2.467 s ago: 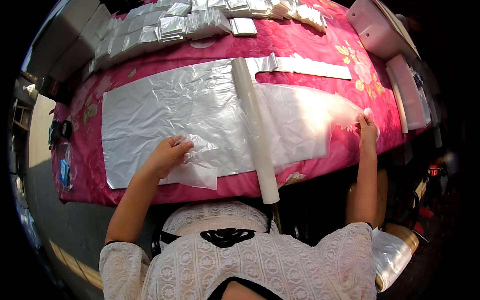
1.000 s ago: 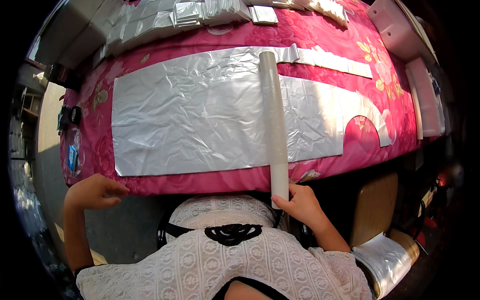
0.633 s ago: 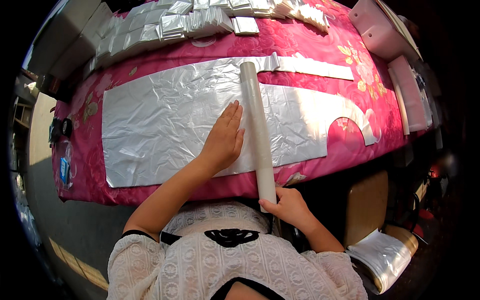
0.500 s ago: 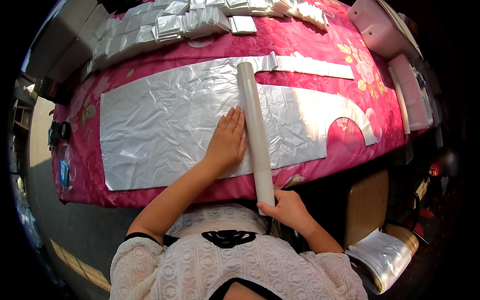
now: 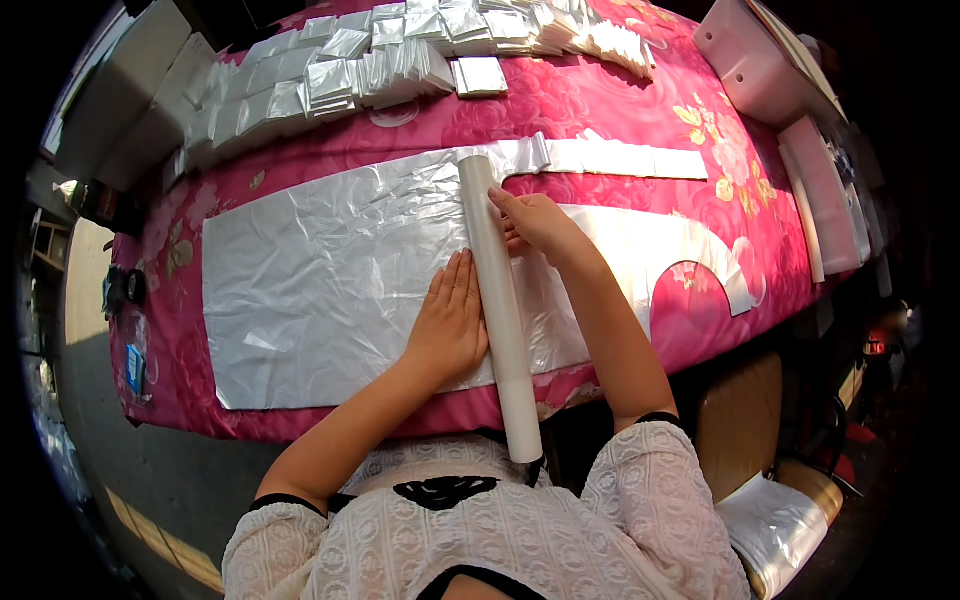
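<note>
A shiny whitish plastic apron (image 5: 300,290) lies flat and creased on the table, its long strip (image 5: 625,158) and curved loop (image 5: 715,255) toward the right. Across it lies a pale, long tube (image 5: 497,290), its near end jutting past the table edge toward me. My left hand (image 5: 450,315) rests flat on the plastic, fingers straight and together, against the tube's left side. My right hand (image 5: 540,222) is at the tube's right side near its far end. Its thumb touches the tube and its other fingers curl under; what they grip is hidden.
A pink flowered cloth (image 5: 560,100) covers the table. Many folded plastic packets (image 5: 400,70) are stacked at the back. White boxes (image 5: 765,60) stand at the far right. Black tape (image 5: 135,285) and a blue item (image 5: 133,368) lie at the left edge. A chair (image 5: 740,420) with plastic is lower right.
My right hand has let go of the tube's near end and moved up to its far part. The left hand stays flat beside the tube. The whole view has shifted slightly.
</note>
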`<state>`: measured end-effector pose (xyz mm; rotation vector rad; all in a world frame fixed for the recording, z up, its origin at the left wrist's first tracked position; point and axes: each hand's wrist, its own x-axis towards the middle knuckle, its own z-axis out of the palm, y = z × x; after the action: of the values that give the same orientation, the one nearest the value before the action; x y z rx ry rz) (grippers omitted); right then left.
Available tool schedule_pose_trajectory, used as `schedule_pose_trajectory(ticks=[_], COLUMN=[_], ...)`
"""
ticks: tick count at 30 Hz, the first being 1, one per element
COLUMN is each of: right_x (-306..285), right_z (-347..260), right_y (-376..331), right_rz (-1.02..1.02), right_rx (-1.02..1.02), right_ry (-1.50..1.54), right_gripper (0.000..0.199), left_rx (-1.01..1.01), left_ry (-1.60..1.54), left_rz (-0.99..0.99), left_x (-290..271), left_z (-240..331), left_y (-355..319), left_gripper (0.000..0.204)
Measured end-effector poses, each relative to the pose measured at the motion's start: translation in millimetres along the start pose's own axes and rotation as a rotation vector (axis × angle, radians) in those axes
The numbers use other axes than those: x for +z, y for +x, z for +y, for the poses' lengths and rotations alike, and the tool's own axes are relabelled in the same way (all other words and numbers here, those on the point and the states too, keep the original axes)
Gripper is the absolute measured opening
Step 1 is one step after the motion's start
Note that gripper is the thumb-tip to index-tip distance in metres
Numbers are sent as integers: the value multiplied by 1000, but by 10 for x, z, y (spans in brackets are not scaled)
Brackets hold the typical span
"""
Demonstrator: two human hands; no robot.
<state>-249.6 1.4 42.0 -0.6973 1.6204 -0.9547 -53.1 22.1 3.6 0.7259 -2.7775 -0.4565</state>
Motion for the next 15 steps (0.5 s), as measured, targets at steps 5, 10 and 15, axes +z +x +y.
schedule_pose_trajectory(ticks=[5,10,15], right_x=[-169,-663,-2406], right_z=[120,-2,-77], right_y=[577,745,703], right_rz=[-137,127,344], right_rx=[-46,-294,-492], right_ry=[882,1199,1387], right_gripper=[33,31,36], left_rx=[-8,-23,-6], left_ry=[12,24,12], left_rz=[-17,-22,-13], left_x=[20,32,19], left_z=[-3,-27,1], left_y=[13,-14,8], left_gripper=[61,62,62])
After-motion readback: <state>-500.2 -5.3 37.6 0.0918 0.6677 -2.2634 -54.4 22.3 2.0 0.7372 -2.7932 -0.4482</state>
